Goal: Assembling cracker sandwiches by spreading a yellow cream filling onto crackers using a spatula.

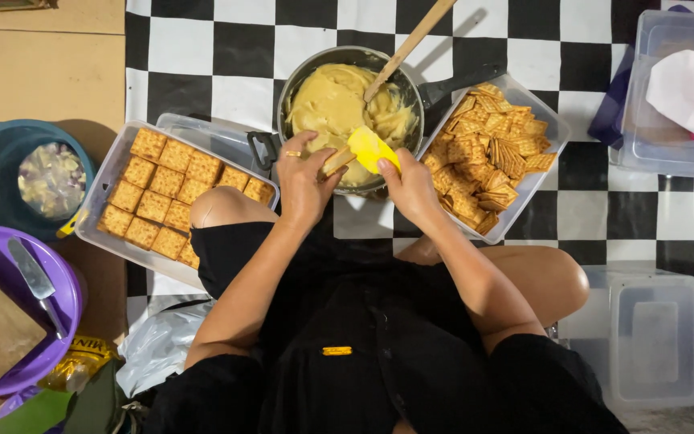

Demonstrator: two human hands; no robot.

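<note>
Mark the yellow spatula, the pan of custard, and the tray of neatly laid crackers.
yellow spatula (373,149), head view, on its blade.
pan of custard (324,102), head view, on the custard surface.
tray of laid crackers (95,195), head view, on its left wall.

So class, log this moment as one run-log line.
left hand: grips yellow spatula handle | right hand: touches blade | pan of custard behind

The left hand (303,181) covers most of the yellow spatula (365,151) handle, and the right hand (411,186) hides part of its blade. The wooden spoon (407,44) runs off the top edge. Both hands hide the pan's (347,58) near rim. A knee conceals one corner of the left cracker tray (94,201). The purple basin (62,277) is cut by the left edge
</note>
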